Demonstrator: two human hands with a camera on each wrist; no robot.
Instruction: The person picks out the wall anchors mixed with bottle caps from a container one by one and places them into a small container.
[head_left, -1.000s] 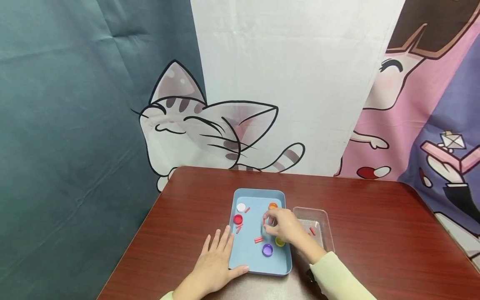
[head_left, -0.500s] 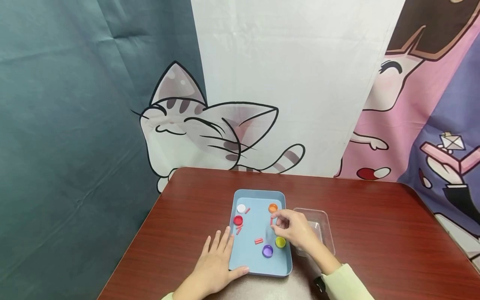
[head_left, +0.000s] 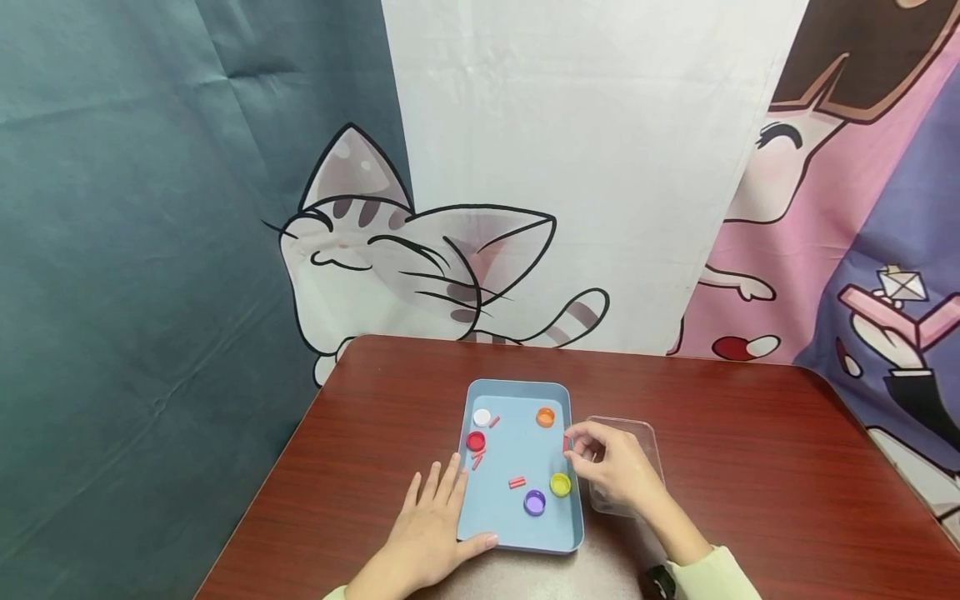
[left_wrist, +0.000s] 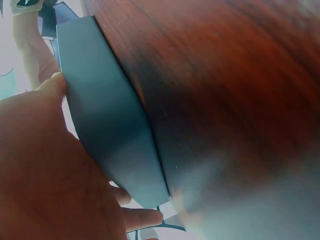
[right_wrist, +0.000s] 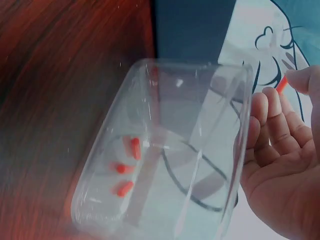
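Note:
My right hand pinches a small red stick between thumb and forefinger, above the right edge of the light blue tray. In the right wrist view the red stick pokes out from the fingertips, beside a clear plastic box. My left hand lies with spread fingers against the tray's left side, its thumb at the near left corner. In the left wrist view the left hand is along the tray's outer wall. Several more red sticks lie in the tray.
Inside the tray are a white cap, a red cap, an orange cap, a yellow cap and a purple cap. Red sticks lie in the clear box, partly behind the right hand in the head view.
My right hand has moved rightward with the pinched stick, from over the tray's middle to its right edge near the clear box. The left hand stays in place.

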